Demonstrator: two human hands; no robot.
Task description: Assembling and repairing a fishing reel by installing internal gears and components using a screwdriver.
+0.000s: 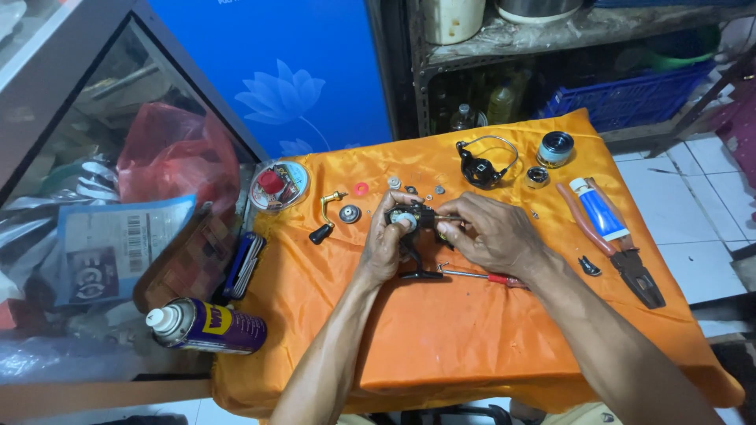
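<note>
We see 2 bare hands meeting over the middle of a desk [441, 346] draped in orange cloth. The left hand [383, 244] is curled around a small black fishing-reel body [411, 220], its fingers closed on the near side and its thumb lying across the top, so the reel body is held just above the cloth at the centre of the desk. The right hand [490, 234] comes in from the other side with its fingertips pinched together on a thin metal part at the reel body's right edge; what exactly that part is, we cannot tell. Just below the hands lies a slim screwdriver with a red handle [480, 276], flat on the cloth. To the left of the hands are a gold crank handle with a black knob [325, 215], a round dark gear [350, 213] and a small red washer [361, 189], with several tiny washers and screws scattered near them. Behind the hands sits a black rotor with a wire bail [482, 164], and further right a silver-blue spool [555, 148]. At the right side a blue and white tube [600, 211] rests across red-handled pliers [622, 256]. A purple and yellow spray can [206, 324] lies on its side at the desk's left, off the cloth.
</note>
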